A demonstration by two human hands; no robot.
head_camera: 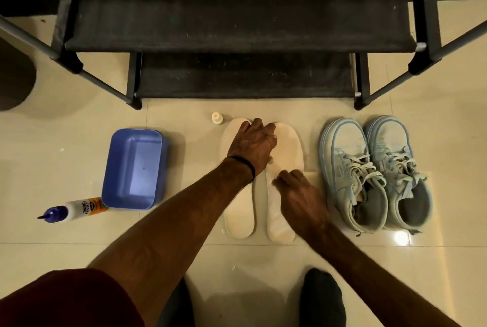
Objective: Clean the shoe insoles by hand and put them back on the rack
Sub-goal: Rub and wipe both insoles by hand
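Two cream insoles lie side by side on the tiled floor, toes toward the rack: the left insole (pixel 238 210) and the right insole (pixel 288 147). My left hand (pixel 251 146) lies flat over their toe ends, fingers spread across both. My right hand (pixel 300 194) rests on the middle of the right insole, fingers bent down onto it; whether it pinches anything is hidden. The black shoe rack (pixel 237 44) stands just beyond, its two fabric shelves bare.
A pair of light blue sneakers (pixel 374 173) sits right of the insoles. A blue plastic tub (pixel 133 168) is on the left, with a squeeze bottle (pixel 71 210) lying beside it. A small white bottle (pixel 217 117) stands near the insole toes. My socked foot (pixel 321 297) is below.
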